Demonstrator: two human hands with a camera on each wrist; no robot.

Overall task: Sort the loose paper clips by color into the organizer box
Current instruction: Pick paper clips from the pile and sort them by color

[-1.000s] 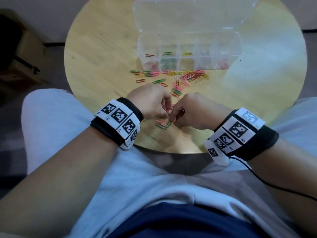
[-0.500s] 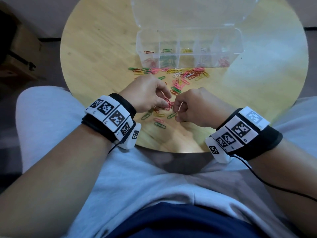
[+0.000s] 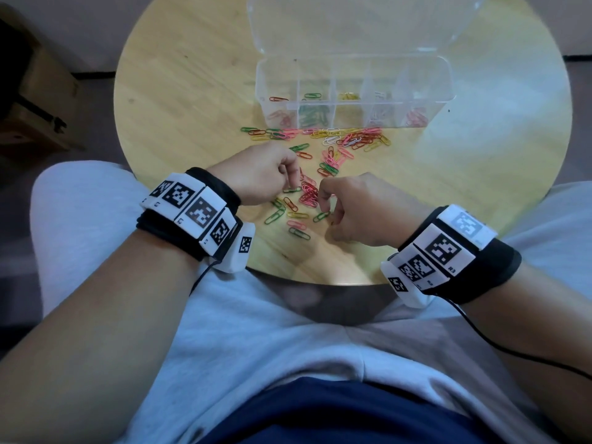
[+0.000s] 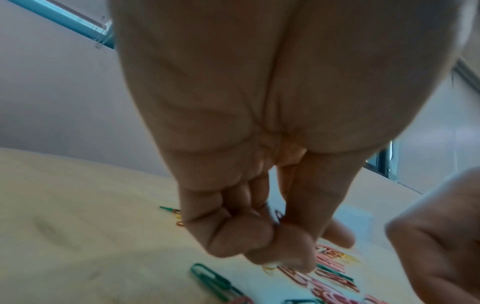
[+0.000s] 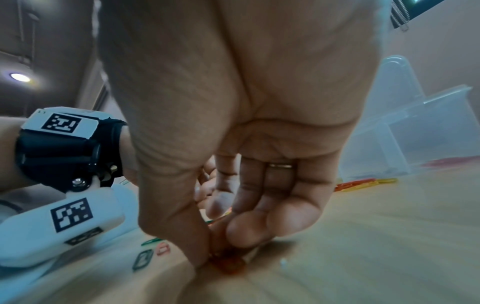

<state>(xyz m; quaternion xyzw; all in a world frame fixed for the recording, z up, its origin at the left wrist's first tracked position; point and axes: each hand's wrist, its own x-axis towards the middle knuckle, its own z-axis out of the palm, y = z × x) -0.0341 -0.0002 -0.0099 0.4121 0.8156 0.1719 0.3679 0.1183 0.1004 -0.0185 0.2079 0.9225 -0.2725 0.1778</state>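
Note:
Several colored loose paper clips lie strewn in front of the clear organizer box, and a smaller cluster lies between my hands. Its compartments hold red, green, yellow and white clips. My left hand hovers just left of the cluster with its fingers curled. In the left wrist view a small dark clip loop peeks out between the fingers and thumb of that hand. My right hand reaches down onto the cluster. In the right wrist view its thumb and fingers pinch red clips against the table.
The round wooden table has its near edge just under my wrists. The box lid stands open behind the compartments. A wooden piece of furniture stands on the floor to the left. Green clips lie near my left hand.
My hands, touching a second ago, have drawn apart. The left has moved up and left, and the right has dropped its fingertips onto the red clips.

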